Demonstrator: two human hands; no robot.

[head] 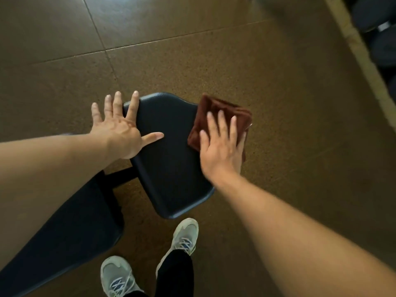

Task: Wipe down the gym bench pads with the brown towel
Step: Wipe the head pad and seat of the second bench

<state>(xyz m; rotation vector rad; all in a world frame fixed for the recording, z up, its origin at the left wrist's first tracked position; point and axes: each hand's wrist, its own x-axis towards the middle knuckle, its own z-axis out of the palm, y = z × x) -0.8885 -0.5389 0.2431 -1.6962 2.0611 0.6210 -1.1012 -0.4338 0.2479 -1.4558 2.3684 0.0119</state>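
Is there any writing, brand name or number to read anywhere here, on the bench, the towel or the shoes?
None can be read.
Seat pad: plain black, no label shows.
Towel: plain brown; a small pale tag at its right edge is too small to read.
Shoes: grey with dark side stripes, no legible brand.
Floor: no markings.

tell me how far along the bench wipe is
Nothing shows as finished; one frame can't tell wiped vinyl from unwiped. In hand: the right hand presses the brown towel flat at the seat pad's right edge, while the left hand rests spread on its left side. Probably left: the long pad.
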